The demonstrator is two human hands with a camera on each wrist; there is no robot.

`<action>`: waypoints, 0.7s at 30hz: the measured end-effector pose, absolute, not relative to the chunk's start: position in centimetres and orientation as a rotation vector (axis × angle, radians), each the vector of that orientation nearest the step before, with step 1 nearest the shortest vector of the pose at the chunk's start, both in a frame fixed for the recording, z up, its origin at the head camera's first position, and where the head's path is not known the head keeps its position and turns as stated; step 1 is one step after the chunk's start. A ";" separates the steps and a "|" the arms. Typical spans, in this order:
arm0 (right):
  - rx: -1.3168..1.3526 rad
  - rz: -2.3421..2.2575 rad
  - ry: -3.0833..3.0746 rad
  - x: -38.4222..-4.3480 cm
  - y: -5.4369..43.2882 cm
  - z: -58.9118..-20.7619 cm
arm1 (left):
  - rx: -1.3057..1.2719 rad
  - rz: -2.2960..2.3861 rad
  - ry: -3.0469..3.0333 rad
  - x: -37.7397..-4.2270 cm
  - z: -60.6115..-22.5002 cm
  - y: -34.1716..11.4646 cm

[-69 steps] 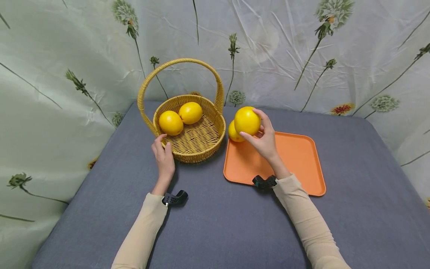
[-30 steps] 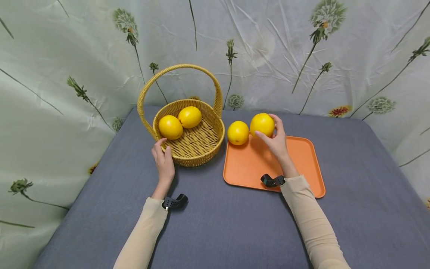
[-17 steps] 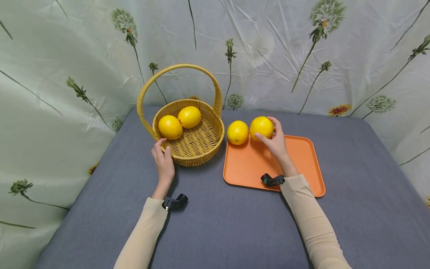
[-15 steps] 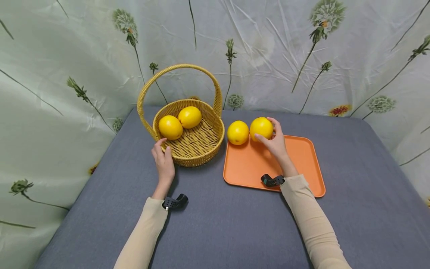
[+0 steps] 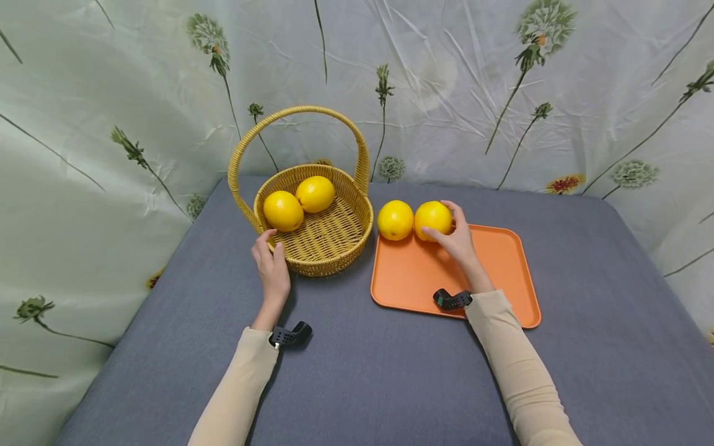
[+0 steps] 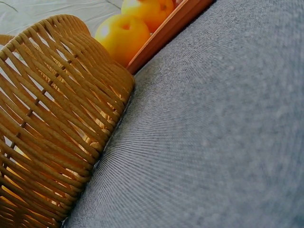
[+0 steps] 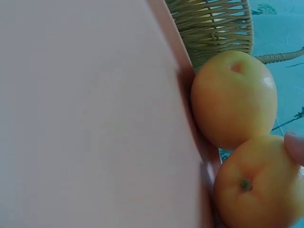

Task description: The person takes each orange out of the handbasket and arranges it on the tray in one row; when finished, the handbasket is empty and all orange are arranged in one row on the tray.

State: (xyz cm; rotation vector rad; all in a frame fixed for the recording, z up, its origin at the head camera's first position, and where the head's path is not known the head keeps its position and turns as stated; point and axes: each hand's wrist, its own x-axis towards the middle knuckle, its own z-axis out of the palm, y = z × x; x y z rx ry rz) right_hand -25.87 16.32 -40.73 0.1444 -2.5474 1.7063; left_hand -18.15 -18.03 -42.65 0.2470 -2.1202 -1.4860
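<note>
My right hand (image 5: 458, 239) holds an orange (image 5: 432, 218) between thumb and fingers, low at the back edge of the orange tray (image 5: 413, 279). Right beside it on the left sits a second orange (image 5: 395, 220), in the tray's back left corner. In the right wrist view the held orange (image 7: 256, 183) shows its green stem end, with a thumb tip at its side. My left hand (image 5: 273, 267) grips the front left rim of the wicker basket (image 5: 329, 264). Inside the basket, two more oranges, one in front (image 5: 283, 211) and one behind (image 5: 315, 194), lie against each other.
The basket's tall arched handle (image 5: 301, 109) stands upright over it. A grey cloth (image 5: 357, 371) covers the table. Behind the table hangs a pale curtain (image 5: 435, 124) printed with dandelions. Each wrist wears a black camera band, such as the left one (image 5: 291, 335).
My right hand has carried its orange to the right, from in front of the other one, then lowered it toward the tray beside it. The left hand stays on the basket rim.
</note>
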 end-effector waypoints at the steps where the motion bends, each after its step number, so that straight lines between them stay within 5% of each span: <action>1: 0.147 1.704 -2.550 -25.9 16.4 -40.8 | 0.244 -1.486 -2.120 -18.2 -42.6 -18.0; 21: 0.138 1.678 -2.688 -26.1 17.0 -40.6 | 0.277 -1.477 -2.132 -18.1 -42.4 -17.9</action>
